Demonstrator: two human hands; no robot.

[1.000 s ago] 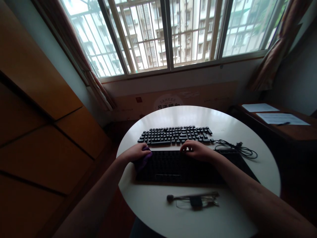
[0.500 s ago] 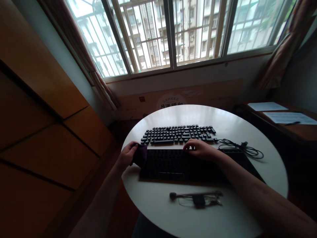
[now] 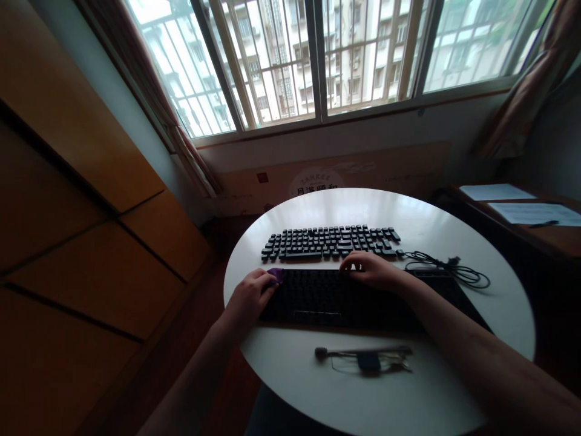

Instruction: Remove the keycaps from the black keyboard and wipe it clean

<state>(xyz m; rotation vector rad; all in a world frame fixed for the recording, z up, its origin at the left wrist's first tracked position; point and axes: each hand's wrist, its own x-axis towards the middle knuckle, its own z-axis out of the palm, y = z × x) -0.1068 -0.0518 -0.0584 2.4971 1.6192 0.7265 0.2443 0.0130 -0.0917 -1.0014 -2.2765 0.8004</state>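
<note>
A black keyboard base [image 3: 318, 297] with its keycaps off lies across the round white table. My left hand [image 3: 254, 293] is closed on a purple cloth [image 3: 276, 275] at the base's back left corner. Part of the cloth is hidden under the fingers. My right hand [image 3: 370, 269] grips the base's back edge near the middle, fingers curled and thumb bent. Behind the base, the loose black keycaps [image 3: 313, 241] are laid out in rows in keyboard order.
A coiled black cable [image 3: 469, 275] lies to the right behind the base. Near the front of the round table [image 3: 290, 357] are a small brush [image 3: 321, 352] and thin tools with a dark piece. Papers [image 3: 535, 213] and a pen lie on a side table at right.
My left hand has moved right and onto the base's corner, and the cloth that hung from it is now bunched against the base. The right hand keeps its place on the back edge.
</note>
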